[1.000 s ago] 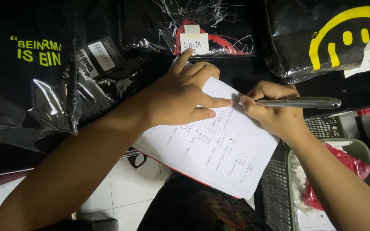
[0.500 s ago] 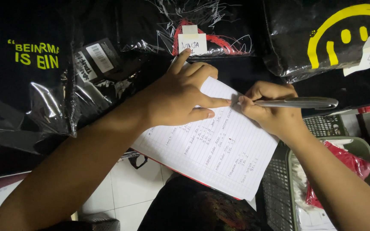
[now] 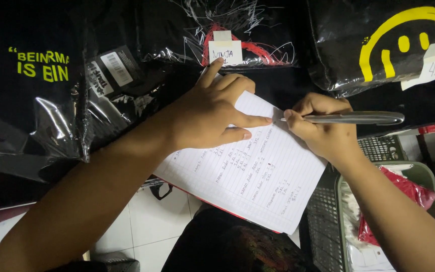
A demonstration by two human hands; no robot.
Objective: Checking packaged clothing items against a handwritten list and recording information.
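A lined notebook (image 3: pixel 258 176) with handwritten rows lies tilted on black bagged garments, its lower corner over my lap. My left hand (image 3: pixel 212 113) lies flat on the upper part of the page, thumb stretched to the right along the paper. My right hand (image 3: pixel 323 131) grips a silver pen (image 3: pixel 353 118) held nearly level, its tip touching the page's upper right edge close to my left thumb.
Black garments in clear plastic bags lie around: one with yellow lettering (image 3: pixel 39 65), one with a white paper label (image 3: pixel 225 50), one with a yellow smiley print (image 3: pixel 399 45). A grey plastic basket (image 3: pixel 338 221) with red and white cloth stands at lower right. White floor tiles (image 3: pixel 142 226) show below.
Both hands and the pen have barely shifted; the pen tip stays at the same spot on the page.
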